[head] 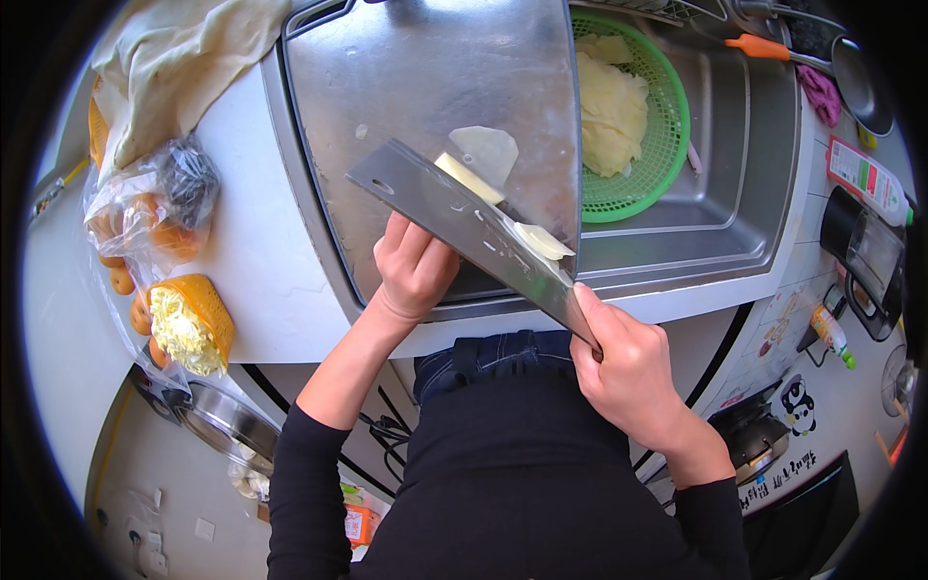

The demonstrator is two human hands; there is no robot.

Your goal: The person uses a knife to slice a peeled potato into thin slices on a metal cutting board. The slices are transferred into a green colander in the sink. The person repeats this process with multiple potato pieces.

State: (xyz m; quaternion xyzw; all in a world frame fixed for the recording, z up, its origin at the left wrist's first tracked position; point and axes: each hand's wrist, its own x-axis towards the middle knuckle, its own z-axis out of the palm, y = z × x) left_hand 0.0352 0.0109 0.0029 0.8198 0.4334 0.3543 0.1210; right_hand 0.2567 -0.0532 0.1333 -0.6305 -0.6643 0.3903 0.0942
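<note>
My right hand (627,355) grips the handle end of a wide metal cleaver (471,235), whose blade slants up and left over a metal cutting board (435,80). Close behind the blade, my left hand (417,264) has its fingers bent, the fingertips partly hidden by the blade; whether it holds something cannot be told. Beyond the blade lie a pale, peeled vegetable piece (470,178), probably potato, and a thin flat slice (487,154). Another few thin slices (544,241) cling along the blade near its handle end. A green plastic colander (670,156) holds many pale slices (612,116).
The colander stands in a steel sink (725,188) at the right. On the left counter are a yellow basket of shredded vegetable (188,330), several potatoes (122,280), a plastic bag (138,225) and a beige cloth (188,65). An orange-handled utensil (757,47) lies at the upper right.
</note>
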